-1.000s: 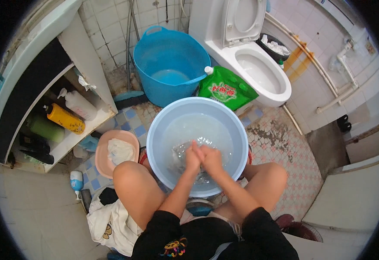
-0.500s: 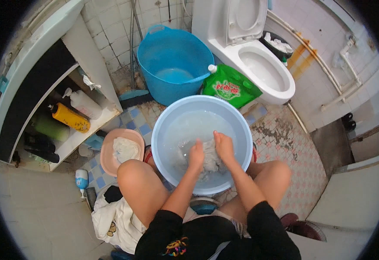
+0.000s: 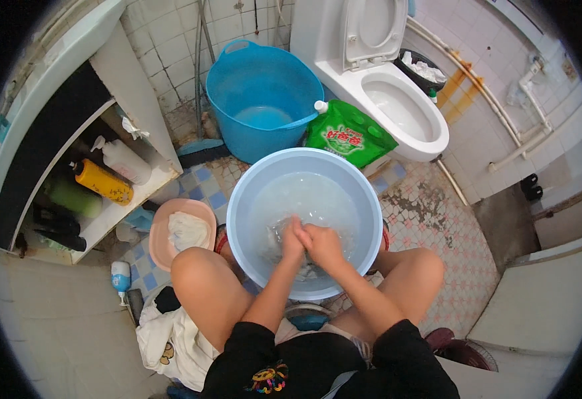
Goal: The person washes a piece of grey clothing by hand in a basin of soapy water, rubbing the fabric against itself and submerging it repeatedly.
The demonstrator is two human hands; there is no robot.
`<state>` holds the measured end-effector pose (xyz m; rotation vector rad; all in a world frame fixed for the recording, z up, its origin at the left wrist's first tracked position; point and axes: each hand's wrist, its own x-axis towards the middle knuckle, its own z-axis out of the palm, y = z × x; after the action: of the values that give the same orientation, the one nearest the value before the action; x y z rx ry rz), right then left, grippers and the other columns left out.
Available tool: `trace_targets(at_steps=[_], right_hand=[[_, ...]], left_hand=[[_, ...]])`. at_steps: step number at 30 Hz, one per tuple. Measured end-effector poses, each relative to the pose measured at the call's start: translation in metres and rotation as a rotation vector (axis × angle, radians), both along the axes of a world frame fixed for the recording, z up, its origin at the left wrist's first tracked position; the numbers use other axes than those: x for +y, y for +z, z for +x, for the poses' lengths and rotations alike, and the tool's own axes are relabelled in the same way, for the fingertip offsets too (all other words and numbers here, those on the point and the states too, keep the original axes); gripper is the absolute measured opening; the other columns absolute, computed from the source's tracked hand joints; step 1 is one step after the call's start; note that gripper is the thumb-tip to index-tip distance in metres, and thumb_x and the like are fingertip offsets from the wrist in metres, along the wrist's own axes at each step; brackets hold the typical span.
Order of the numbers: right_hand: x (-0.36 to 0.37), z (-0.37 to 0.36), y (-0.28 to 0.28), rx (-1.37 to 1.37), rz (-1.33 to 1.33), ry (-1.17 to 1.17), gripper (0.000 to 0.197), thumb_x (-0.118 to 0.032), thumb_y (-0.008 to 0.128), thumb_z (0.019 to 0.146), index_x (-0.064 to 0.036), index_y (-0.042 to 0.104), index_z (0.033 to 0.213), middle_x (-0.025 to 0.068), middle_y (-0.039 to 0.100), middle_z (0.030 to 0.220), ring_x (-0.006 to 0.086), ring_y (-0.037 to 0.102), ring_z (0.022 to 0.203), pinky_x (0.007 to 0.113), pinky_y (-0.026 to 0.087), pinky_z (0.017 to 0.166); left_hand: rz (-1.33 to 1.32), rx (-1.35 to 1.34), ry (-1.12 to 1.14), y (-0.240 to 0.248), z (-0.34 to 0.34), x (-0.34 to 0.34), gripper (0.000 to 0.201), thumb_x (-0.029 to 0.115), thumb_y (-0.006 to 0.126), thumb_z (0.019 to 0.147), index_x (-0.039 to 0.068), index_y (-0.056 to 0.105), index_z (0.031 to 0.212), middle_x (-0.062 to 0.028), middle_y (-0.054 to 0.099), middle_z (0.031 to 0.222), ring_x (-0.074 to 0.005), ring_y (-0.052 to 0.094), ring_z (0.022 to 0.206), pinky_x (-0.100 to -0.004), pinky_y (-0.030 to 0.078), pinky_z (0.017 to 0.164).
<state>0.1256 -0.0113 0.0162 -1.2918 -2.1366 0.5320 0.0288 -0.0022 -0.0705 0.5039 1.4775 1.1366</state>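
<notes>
A light blue round basin (image 3: 238, 223) filled with cloudy water stands between my knees. A wet, pale grey cloth (image 3: 312, 271) lies in the water, its outline blurred by the surface. Over it, my left hand (image 3: 293, 239) and my right hand (image 3: 323, 246) are brought together at the middle of the basin, fingers closed and pressed against each other. Part of the cloth appears bunched in them, though the fingers hide most of what they grip.
Beyond the basin stand a blue tub (image 3: 261, 93), a green detergent pouch (image 3: 351, 133) and a toilet (image 3: 404, 113). To the left, a pink basin (image 3: 161, 243) holds white cloth. White clothing (image 3: 178, 342) lies by my left knee. A shelf cabinet (image 3: 148, 189) with bottles lines the left wall.
My hands have come together; half a second ago they were apart with the grey cloth spread between them. My right hand has moved left and down, covering more of the cloth.
</notes>
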Motion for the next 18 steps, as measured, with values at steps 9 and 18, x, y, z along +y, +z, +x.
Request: trace_targets(at_steps=[9,18], right_hand=[[0.048,0.053,-0.006,0.83,-0.797,-0.291,0.036,-0.03,0.049,0.087,0.004,0.06,0.087,0.0076,0.062,0.078,0.0195,0.058,0.07,0.031,0.046,0.065],[0.025,0.038,0.042,0.062,-0.326,0.002,0.028,-0.029,0.052,0.084,-0.0022,0.056,0.081,0.0171,0.058,0.07,0.028,0.058,0.066,0.037,0.045,0.061]], left_hand=[[0.173,0.026,-0.216,0.069,0.002,-0.006,0.036,0.032,0.057,0.083,-0.003,0.06,0.088,-0.0063,0.062,0.081,-0.0146,0.056,0.073,-0.028,0.045,0.068],[0.314,0.325,0.034,0.057,-0.007,0.004,0.032,0.029,0.052,0.086,-0.002,0.058,0.081,-0.0058,0.058,0.073,-0.0102,0.052,0.068,-0.0274,0.042,0.058]])
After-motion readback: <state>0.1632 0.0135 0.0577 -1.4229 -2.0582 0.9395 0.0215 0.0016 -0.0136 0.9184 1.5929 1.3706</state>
